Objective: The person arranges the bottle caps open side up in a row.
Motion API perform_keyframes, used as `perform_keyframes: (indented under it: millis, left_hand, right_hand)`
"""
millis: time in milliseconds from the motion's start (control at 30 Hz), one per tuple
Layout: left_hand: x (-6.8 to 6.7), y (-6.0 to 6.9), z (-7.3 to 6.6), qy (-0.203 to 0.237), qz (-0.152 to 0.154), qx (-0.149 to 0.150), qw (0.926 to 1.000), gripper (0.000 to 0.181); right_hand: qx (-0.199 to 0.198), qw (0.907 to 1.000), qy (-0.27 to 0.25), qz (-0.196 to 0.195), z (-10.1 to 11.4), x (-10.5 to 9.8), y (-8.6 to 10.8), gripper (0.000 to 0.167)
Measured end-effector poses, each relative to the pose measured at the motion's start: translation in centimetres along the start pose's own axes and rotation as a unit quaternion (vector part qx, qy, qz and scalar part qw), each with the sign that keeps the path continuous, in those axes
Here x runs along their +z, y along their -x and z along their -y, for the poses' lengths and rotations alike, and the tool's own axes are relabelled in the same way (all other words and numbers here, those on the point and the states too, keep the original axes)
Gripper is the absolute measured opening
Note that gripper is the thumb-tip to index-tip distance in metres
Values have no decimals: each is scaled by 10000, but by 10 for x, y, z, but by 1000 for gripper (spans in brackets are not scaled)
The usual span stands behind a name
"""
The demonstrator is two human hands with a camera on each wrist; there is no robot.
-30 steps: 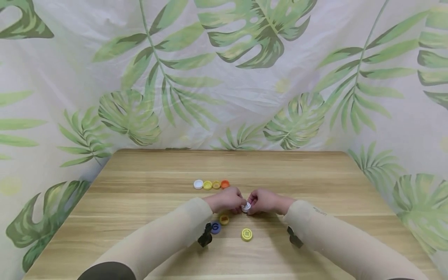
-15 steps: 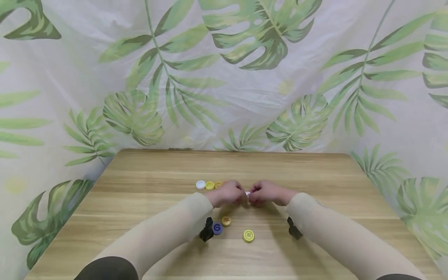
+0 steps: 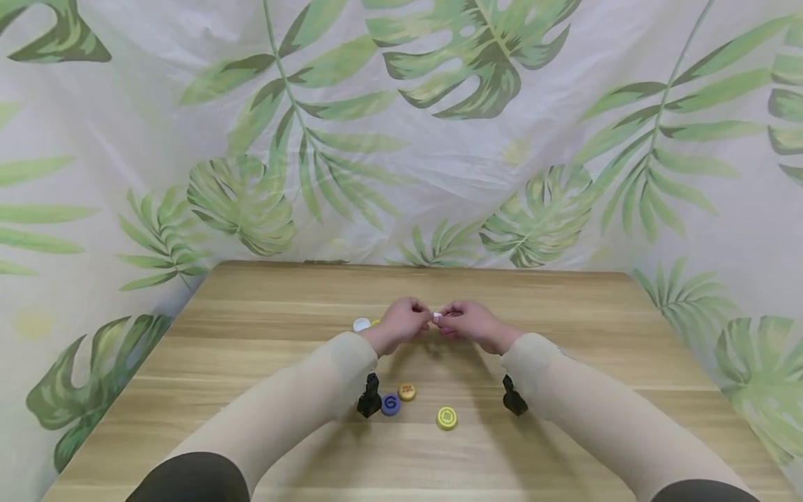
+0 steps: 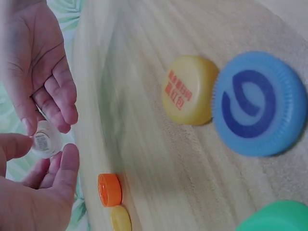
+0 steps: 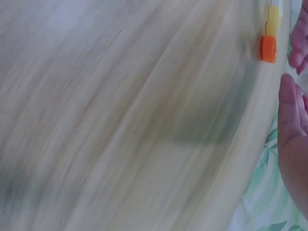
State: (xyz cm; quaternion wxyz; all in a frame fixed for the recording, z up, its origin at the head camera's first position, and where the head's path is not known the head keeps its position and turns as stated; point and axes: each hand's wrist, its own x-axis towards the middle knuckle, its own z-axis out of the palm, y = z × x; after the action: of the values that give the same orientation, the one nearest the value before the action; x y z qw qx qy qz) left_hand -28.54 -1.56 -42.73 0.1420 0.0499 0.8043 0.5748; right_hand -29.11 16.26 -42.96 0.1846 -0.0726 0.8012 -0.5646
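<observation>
Between both hands, above the far part of the table, is a small white bottle cap (image 3: 437, 316) with printing on one face (image 4: 42, 142). My left hand (image 3: 403, 323) pinches it from the left with thumb and fingers, and my right hand (image 3: 473, 322) pinches it from the right. Behind my left hand and wrist lies a row of caps, mostly hidden in the head view: a white cap (image 3: 361, 325), a yellow cap (image 3: 375, 323) and an orange cap (image 4: 109, 190) that shows in the left wrist view.
Nearer to me on the wooden table (image 3: 564, 418) lie a blue cap (image 3: 390, 404), a yellow cap with red print (image 3: 407, 392) beside it, and another yellow cap (image 3: 447, 418) to the right. The left wrist view shows a green cap (image 4: 276, 219). Leaf-patterned cloth (image 3: 401, 139) hangs behind.
Both hands have moved away from me with the white cap, toward the table's far side. My left hand and wrist now cover more of the cap row.
</observation>
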Motion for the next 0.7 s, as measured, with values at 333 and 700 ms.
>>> perform_keyframes:
  millis: [333, 700]
  left_hand:
    - [-8, -5, -1, 1142, -643, 13, 9914, 20]
    - [-10, -3, -3, 1220, -822, -40, 9891, 30]
  right_hand:
    - [-65, 9926, -1007, -675, 14, 12, -6, 27]
    - [-56, 9882, -1338, -747, 17, 18, -9, 19]
